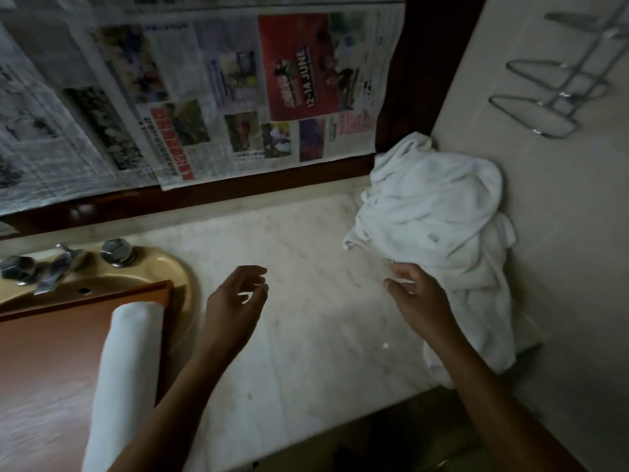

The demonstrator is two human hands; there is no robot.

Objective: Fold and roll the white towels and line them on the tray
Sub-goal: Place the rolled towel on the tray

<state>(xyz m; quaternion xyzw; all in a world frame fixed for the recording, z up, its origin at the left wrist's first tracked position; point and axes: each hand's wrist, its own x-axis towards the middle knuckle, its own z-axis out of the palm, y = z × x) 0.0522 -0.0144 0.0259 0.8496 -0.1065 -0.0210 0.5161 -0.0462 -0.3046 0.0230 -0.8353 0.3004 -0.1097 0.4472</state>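
1. Left grip (pixel 238 294): released. It hovers over the bare marble table (pixel 306 335), fingers loosely curled, holding nothing.
2. Right grip (pixel 420 298): at the near-left edge of the towel pile (pixel 439 212), with fingertips at the cloth. A bit of white shows between thumb and fingers. Cannot tell whether it is grasping the cloth or only touching it.
3. Towel pile: white and crumpled, in the far right corner of the table, against the wall. It lies just beyond and to the right of the right grip, well apart from the left grip.
4. Rolled towel (pixel 126 369): lies on the tray (pixel 51 352), along its right edge. It is left of the left forearm and touched by neither grip.
5. Tray: wooden, set over the sink (pixel 177 277), with the taps (pixel 115 253) behind it.
6. Newspaper (pixel 238 97) covers the surface behind the table. A metal rack (pixel 544 107) is on the right wall.
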